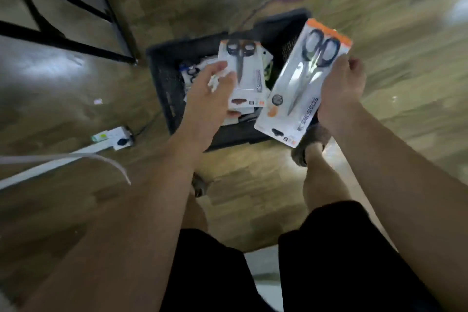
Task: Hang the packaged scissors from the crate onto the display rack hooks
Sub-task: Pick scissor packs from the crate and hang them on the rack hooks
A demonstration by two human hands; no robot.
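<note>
Pick-up step is in hand: two packs are held above the crate [162, 78], none hung yet. A small scissors pack [247, 68] is pinched by the left grip [210, 91], thumb on the card face, fingers under; further cards seem to be stacked beneath it, but blur prevents certainty. A large scissors pack [304, 76] is clasped along its right edge by the right grip [340, 91], tilted, hang-slot end nearest the body. More packs are seen lying in the crate, which sits on the floor just ahead of the feet. A black frame [63, 33], probably the rack base, is seen upper left; hooks are not in view. Next, the packs likely need to be turned slot-up, carried to the rack and threaded over a hook.
</note>
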